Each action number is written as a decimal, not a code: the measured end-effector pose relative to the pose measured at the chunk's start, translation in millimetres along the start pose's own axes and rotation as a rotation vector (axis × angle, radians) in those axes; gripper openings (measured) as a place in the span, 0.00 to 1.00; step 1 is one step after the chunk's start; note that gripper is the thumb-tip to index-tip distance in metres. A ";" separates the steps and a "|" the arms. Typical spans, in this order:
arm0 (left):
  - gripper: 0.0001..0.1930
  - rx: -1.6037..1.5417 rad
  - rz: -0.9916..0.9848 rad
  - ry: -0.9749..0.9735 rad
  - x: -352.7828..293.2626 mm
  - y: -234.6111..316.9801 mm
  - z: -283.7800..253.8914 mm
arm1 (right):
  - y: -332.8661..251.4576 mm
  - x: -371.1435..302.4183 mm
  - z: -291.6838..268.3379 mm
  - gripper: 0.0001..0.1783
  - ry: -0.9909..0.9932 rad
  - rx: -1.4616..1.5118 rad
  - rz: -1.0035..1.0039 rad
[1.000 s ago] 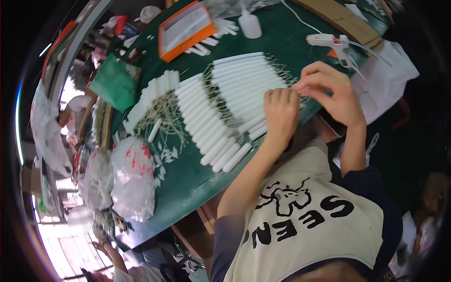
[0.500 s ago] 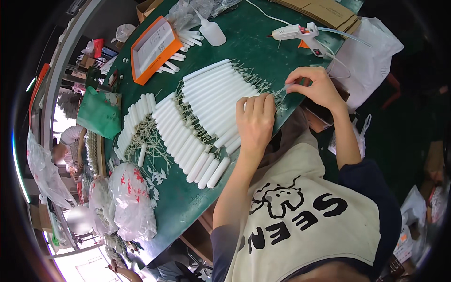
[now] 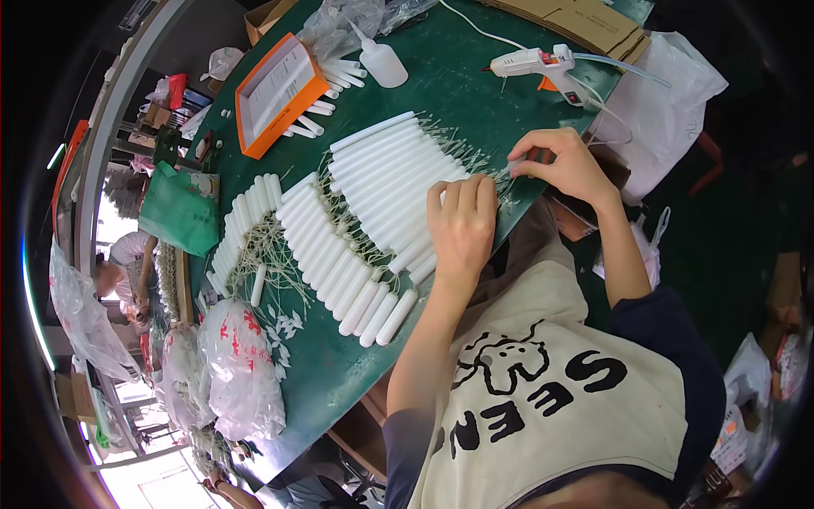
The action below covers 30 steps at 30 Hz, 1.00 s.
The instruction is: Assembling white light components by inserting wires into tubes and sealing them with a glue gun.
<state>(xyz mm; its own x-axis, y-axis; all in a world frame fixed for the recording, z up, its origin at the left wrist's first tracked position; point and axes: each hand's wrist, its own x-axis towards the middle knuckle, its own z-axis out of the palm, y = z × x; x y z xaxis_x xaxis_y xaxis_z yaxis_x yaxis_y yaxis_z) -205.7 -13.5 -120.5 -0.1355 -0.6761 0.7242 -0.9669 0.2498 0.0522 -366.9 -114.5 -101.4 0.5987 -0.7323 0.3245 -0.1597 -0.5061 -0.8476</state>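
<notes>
Green table (image 3: 322, 365) in a cluttered workroom, with white tubes (image 3: 394, 182) laid in rows and thin wires (image 3: 458, 144) at their ends; by the near edge, the left hand (image 3: 462, 220) is cupped over the closest tubes, though whether it grips one I cannot tell; the right hand (image 3: 564, 161) pinches a small pale piece (image 3: 515, 165) beside the wires; fine work at the wire ends seems in hand, and the next move likely calls for a steady, narrow pinch.

Both hands (image 3: 462, 225) by rows of white tubes (image 3: 394, 182) on a green table (image 3: 462, 85), white glue gun (image 3: 534, 63) beyond.
</notes>
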 end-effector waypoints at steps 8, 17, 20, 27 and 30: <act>0.08 -0.047 -0.024 -0.078 -3.7 -0.9 -2.5 | -1.9 -0.7 -0.7 0.07 -0.126 -0.087 -0.047; 0.11 -0.088 -0.168 -0.132 -8.9 -2.7 -26.2 | -1.0 -5.9 0.2 0.07 -0.115 -0.079 -0.118; 0.11 -0.077 -0.186 -0.150 -7.9 -3.2 -27.7 | -4.7 -3.9 2.3 0.07 -0.099 -0.061 -0.158; 0.10 -0.081 -0.252 -0.192 -4.4 0.9 -25.5 | -1.4 -5.3 2.1 0.06 -0.086 -0.030 -0.170; 0.10 -0.012 -0.229 -0.215 -3.8 2.7 -25.6 | -1.0 -5.9 2.9 0.06 -0.082 -0.025 -0.164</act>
<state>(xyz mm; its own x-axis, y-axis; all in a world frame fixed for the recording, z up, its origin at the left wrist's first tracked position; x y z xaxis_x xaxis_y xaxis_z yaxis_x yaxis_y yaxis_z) -202.2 7.5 -105.5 0.0420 -0.8463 0.5310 -0.9751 0.0812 0.2065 -367.9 -108.3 -103.6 0.6803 -0.5996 0.4215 -0.0731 -0.6277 -0.7750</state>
